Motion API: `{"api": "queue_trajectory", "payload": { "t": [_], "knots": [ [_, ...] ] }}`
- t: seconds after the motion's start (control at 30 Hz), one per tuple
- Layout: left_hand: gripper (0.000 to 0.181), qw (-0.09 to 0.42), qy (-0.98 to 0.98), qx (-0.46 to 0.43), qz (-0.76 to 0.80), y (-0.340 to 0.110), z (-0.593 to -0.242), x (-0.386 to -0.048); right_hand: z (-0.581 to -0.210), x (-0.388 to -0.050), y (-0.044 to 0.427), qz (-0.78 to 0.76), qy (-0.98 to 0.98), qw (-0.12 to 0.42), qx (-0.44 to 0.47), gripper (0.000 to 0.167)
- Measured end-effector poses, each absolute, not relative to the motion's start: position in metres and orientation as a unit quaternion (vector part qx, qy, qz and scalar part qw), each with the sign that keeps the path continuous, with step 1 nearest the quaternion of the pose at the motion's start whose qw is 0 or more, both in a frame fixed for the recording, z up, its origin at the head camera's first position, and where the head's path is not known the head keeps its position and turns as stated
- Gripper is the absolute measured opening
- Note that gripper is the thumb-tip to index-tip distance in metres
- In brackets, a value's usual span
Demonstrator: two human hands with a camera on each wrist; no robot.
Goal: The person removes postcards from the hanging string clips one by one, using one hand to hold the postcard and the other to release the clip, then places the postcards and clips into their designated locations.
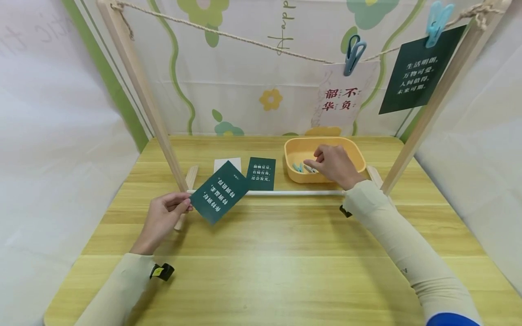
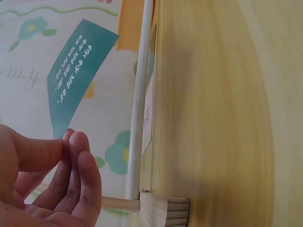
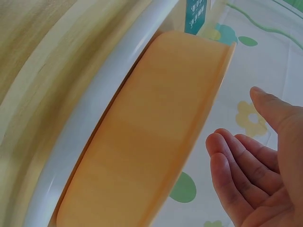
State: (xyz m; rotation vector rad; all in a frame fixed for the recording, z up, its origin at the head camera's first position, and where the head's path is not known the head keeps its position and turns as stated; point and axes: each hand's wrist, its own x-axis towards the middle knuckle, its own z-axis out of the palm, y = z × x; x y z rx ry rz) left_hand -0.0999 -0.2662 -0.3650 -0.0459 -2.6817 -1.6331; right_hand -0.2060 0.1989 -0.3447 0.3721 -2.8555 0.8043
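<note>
Green card [image 1: 220, 192] beyond left hand [image 1: 161, 217], corner pinched; right hand [image 1: 336, 165] loose above yellow basin [image 1: 305, 146].

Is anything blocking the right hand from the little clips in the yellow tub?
Nothing visible does. The right hand is above the open yellow tub, and the clips lie inside. The white bar runs in front of the tub, not between hand and clips.

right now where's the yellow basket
In the head view, the yellow basket sits right of centre on the table, below the right hand, just behind the white rod and right of the flat green card.
</note>
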Motion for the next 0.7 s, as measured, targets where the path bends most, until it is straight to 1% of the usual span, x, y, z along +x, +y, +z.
{"api": "queue_trajectory", "payload": {
  "t": [0.3,0.53,0.7],
  "knots": [
    [0.029,0.002,-0.861,0.000,-0.508,-0.2690,-0.3620,-0.0995,-0.3455,-0.2057,0.1999,0.270,-0.953,0.073,0.117,0.042],
    [0.027,-0.003,-0.888,-0.010,-0.460,-0.2737,-0.3666,-0.1011,-0.3449,-0.2053,0.1996,0.272,-0.953,0.071,0.117,0.042],
    [0.026,0.003,-0.903,-0.023,-0.429,-0.2752,-0.3712,-0.1035,-0.3412,-0.2036,0.1982,0.274,-0.953,0.069,0.114,0.042]
  ]
}}
